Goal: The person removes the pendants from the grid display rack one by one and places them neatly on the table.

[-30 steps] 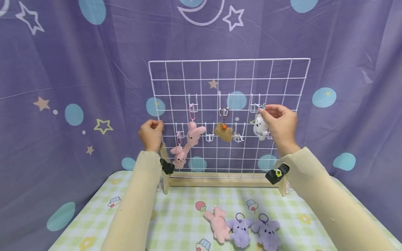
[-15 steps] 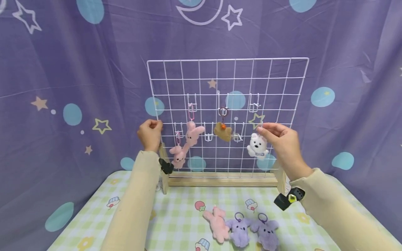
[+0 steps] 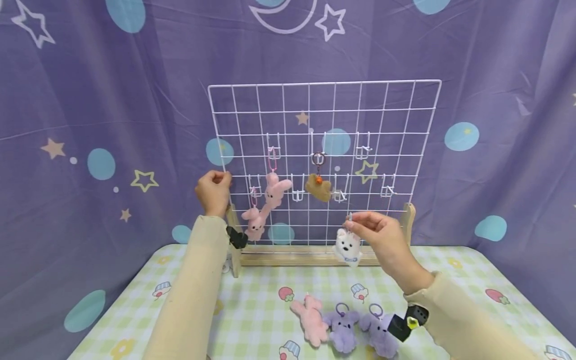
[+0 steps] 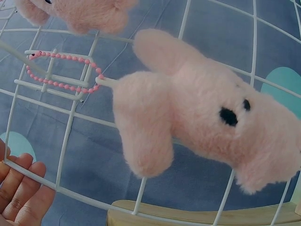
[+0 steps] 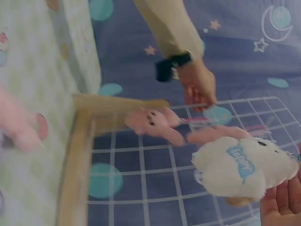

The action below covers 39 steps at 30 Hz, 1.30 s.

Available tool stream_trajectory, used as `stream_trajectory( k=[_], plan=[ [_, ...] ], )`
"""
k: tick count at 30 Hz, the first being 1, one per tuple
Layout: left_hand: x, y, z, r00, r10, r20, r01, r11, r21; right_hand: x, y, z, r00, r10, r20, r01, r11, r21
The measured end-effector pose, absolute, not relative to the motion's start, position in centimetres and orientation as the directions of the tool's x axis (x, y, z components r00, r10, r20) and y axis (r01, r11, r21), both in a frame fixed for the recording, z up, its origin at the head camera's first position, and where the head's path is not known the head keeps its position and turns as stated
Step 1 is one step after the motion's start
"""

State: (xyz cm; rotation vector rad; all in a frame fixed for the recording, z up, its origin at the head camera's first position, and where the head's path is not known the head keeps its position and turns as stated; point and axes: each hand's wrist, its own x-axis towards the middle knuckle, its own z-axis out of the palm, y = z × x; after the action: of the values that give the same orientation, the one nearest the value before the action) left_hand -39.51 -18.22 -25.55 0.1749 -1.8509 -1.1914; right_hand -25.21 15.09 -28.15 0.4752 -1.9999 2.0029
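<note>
My right hand [image 3: 382, 240] pinches the top ring of a white plush bear keychain [image 3: 348, 246], which dangles in front of the lower part of a white wire grid rack [image 3: 325, 82]. At the rack's left edge my left hand [image 3: 213, 192] grips the side wire; in the left wrist view its fingers [image 4: 28, 200] curl around that wire. Two pink plush rabbit keychains, an upper one [image 3: 275, 190] and a lower one [image 3: 255, 223], hang from hooks near the left hand. A brown plush keychain [image 3: 318, 188] with an orange bell hangs mid-rack.
Bare hooks on the rack include an upper right hook [image 3: 362, 152] and a lower right hook [image 3: 387, 191]. On the checked tablecloth [image 3: 252, 310] lie a pink plush [image 3: 311, 321] and two purple plush keychains [image 3: 343, 332]. A wooden base [image 3: 288, 256] supports the grid.
The right hand has drawn the white bear away from the upper right hook, moving it down and to the left. The left hand stays on the rack's side wire.
</note>
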Motion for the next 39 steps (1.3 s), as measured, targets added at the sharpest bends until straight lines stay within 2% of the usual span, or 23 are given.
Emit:
stream_trajectory(
  k=[6, 15, 28, 33, 39],
  plan=[
    [-39.5, -18.2, -25.6, -0.586, -0.535, 0.608, 0.328, 0.530, 0.782, -24.7, 13.4, -31.0, -0.910, -0.145, 0.388, -0.389, -0.022, -0.921],
    [-39.4, -18.2, -25.7, -0.573, -0.532, 0.623, 0.347, 0.532, 0.773, -24.1, 10.3, -35.5, -0.911, -0.307, 0.275, -0.268, -0.065, -0.961],
    [-39.4, -18.3, -25.5, -0.565, -0.534, 0.629, 0.349, 0.536, 0.769, -23.2, 6.9, -40.2, -0.837, -0.498, 0.226, -0.179, -0.142, -0.974],
    [-39.4, -18.3, -25.6, -0.566, -0.538, 0.625, 0.347, 0.532, 0.772, -23.2, 6.0, -41.1, -0.833, -0.520, 0.186, -0.123, -0.153, -0.981],
    [-39.7, -18.3, -25.7, -0.566, -0.541, 0.621, 0.337, 0.536, 0.774, -23.2, 5.4, -41.7, -0.861, -0.493, 0.124, -0.111, -0.055, -0.992]
  ],
)
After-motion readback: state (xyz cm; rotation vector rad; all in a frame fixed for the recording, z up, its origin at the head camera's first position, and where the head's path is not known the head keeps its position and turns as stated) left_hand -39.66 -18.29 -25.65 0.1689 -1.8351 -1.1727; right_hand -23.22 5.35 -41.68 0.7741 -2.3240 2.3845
